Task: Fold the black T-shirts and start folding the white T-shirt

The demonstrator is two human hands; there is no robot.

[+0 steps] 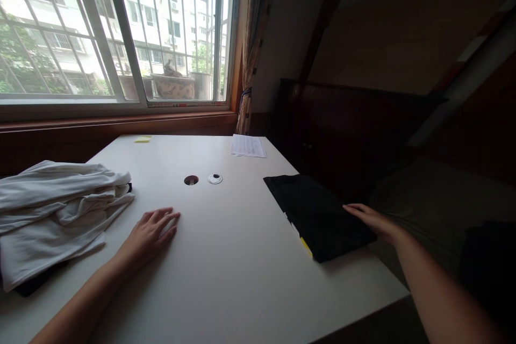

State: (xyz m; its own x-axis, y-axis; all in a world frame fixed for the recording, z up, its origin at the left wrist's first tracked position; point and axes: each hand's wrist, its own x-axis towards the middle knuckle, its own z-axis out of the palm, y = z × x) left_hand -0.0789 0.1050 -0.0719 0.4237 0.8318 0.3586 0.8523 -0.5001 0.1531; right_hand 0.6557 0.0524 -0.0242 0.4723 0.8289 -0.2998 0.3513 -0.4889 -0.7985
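My left hand [155, 230] rests palm down on the white table, its fingers spread and holding nothing. To its left lies a loose heap of light grey clothing [68, 209], with something black showing under its lower edge. A flat, folded black garment [312, 215] lies along the table's right edge, with a yellow strip and a bit of white peeking out on its left side. My right hand [374, 223] lies at the garment's right edge, its fingers stretched out and touching the black cloth. The underside of that hand is hidden.
The white table [226, 279] has a round cable hole [191, 180] and a round white cover [215, 178] beside it. Papers [249, 146] and a yellow sticky note [142, 139] lie at the far edge. Beyond are a barred window [173, 37] and a tied curtain [246, 91]; dark furniture stands right.
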